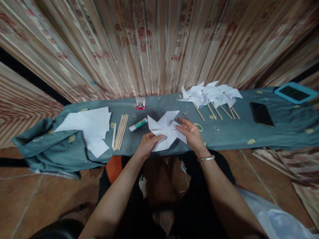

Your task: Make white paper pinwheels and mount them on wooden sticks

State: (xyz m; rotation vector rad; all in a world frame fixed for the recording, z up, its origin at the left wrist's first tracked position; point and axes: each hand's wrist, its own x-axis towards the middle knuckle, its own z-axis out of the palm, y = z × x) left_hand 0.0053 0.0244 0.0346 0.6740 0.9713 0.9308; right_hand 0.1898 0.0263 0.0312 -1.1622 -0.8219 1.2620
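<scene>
A white paper pinwheel lies flat on the blue-green cloth in front of me. My left hand rests on its lower left blade, fingers bent and pressing the paper. My right hand lies on its right side, fingers stretched over the blade toward the centre. A silver bangle circles my right wrist.
Loose white paper sheets lie at the left, with wooden sticks and a glue stick beside them. A small box of pins sits behind. Finished pinwheels on sticks lie at the right, then a black phone and a blue-framed tablet.
</scene>
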